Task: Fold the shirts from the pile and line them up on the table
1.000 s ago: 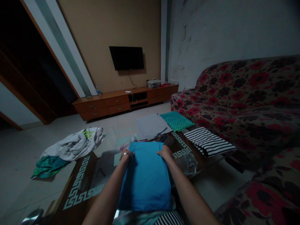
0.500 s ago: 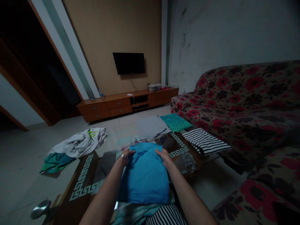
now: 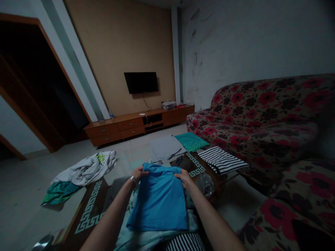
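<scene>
Held garment (image 3: 159, 200) is sitting ctr., L grip (image 3: 138, 173) at its far L corner, R grip (image 3: 183, 177) at far R, w/ clothes pile (image 3: 149, 240) lying under its nr. edge. Bundle (image 3: 83, 170) is lying far L on counter (image 3: 90, 202); 2nd garment (image 3: 163, 146) is lying along its far side, 3rd garment (image 3: 192, 141) just R of that, 4th garment (image 3: 223, 159) further R & nearer. Sofa (image 3: 261, 122) is standing R of counter. Behind, TV (image 3: 141, 83) is hanging on wall (image 3: 117, 45) above cabinet (image 3: 131, 125); box (image 3: 169, 105) is sitting on cabinet's R part, bottle (image 3: 111, 114) on its L.
</scene>
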